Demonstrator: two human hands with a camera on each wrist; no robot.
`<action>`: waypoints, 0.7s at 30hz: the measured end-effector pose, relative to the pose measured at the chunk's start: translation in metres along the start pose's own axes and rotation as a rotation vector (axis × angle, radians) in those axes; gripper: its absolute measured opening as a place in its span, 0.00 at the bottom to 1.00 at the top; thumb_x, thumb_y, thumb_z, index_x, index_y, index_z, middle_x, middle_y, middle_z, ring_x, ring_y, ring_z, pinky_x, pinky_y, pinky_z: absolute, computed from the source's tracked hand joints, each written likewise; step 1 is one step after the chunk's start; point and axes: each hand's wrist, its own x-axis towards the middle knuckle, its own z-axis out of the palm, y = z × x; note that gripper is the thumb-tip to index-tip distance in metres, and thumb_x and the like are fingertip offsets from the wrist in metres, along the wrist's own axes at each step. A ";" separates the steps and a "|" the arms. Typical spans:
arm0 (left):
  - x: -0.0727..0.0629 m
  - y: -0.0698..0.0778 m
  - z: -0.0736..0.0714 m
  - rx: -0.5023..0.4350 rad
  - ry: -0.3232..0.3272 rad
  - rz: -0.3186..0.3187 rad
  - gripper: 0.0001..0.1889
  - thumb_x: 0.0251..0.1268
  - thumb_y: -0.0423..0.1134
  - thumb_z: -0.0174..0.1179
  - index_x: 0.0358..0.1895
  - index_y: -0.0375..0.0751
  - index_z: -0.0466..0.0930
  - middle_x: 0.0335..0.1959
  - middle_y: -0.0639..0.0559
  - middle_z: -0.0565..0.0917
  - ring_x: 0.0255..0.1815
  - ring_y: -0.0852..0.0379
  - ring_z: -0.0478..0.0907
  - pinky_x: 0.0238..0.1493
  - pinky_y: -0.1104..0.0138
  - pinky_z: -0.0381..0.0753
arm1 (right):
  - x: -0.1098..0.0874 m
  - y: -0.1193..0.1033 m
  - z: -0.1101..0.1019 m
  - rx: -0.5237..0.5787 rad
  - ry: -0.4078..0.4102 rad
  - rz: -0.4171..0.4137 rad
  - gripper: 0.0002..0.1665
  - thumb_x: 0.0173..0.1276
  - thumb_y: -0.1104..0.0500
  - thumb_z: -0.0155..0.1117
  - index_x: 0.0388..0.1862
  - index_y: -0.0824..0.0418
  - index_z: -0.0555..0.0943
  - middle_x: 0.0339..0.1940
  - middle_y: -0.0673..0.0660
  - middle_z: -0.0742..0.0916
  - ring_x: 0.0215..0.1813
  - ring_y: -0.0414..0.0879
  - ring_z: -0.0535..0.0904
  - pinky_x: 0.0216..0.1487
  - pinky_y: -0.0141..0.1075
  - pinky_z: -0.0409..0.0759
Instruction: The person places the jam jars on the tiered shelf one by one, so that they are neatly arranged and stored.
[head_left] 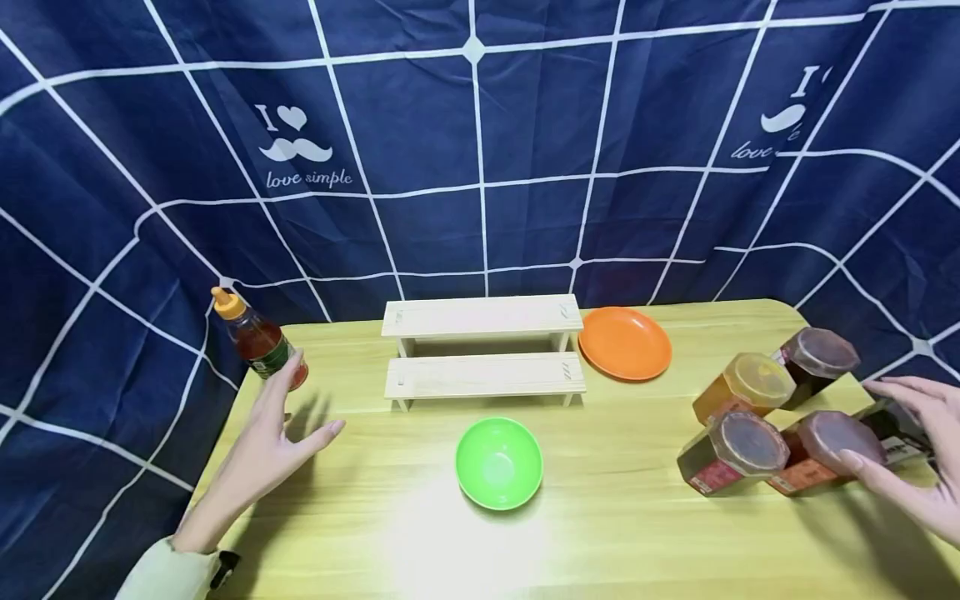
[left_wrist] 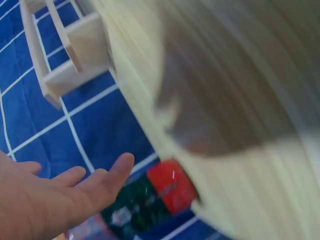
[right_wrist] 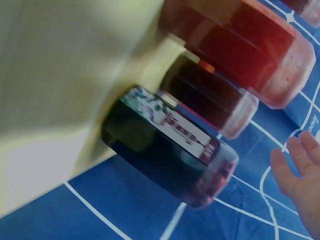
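My left hand (head_left: 258, 454), thumb and fingers spread apart, is beside a sauce bottle (head_left: 251, 337) with an orange cap and green label at the table's left edge. In the left wrist view, its fingers (left_wrist: 95, 187) overlap the bottle (left_wrist: 150, 197). On the far right my right hand (head_left: 926, 450) is spread around the outer side of a dark jar (head_left: 896, 429), partly hidden by that hand. The right wrist view has this dark jar (right_wrist: 165, 145) with a pale label, and the fingers (right_wrist: 285, 172) apart from it. Neither hand grips anything.
Several more lidded jars cluster there, among them an amber one (head_left: 742, 387) and a reddish one (head_left: 825, 454). A green bowl (head_left: 498, 462) sits mid-table before a two-step wooden rack (head_left: 483, 375). An orange plate (head_left: 626, 343) lies right of the rack. Blue checked cloth (head_left: 420, 125) hangs behind.
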 end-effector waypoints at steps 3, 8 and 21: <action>0.007 -0.001 0.009 -0.128 -0.054 -0.053 0.58 0.68 0.42 0.78 0.91 0.49 0.45 0.84 0.30 0.58 0.81 0.29 0.59 0.61 0.30 0.75 | -0.005 0.002 0.002 -0.001 0.025 0.009 0.67 0.62 0.20 0.72 0.64 0.83 0.78 0.71 0.37 0.78 0.75 0.35 0.68 0.75 0.29 0.56; 0.021 -0.004 0.024 -0.292 -0.132 -0.082 0.63 0.68 0.37 0.78 0.92 0.55 0.35 0.84 0.27 0.56 0.83 0.27 0.56 0.65 0.31 0.73 | -0.018 -0.001 0.002 0.005 0.026 0.085 0.64 0.62 0.27 0.78 0.68 0.83 0.76 0.72 0.37 0.77 0.74 0.34 0.67 0.74 0.26 0.57; 0.055 -0.007 0.059 -0.555 -0.236 -0.090 0.63 0.67 0.28 0.75 0.91 0.59 0.34 0.83 0.25 0.56 0.82 0.25 0.59 0.68 0.32 0.71 | -0.048 0.001 0.012 0.055 0.034 0.162 0.52 0.57 0.52 0.87 0.71 0.82 0.74 0.72 0.37 0.76 0.72 0.34 0.68 0.60 0.15 0.65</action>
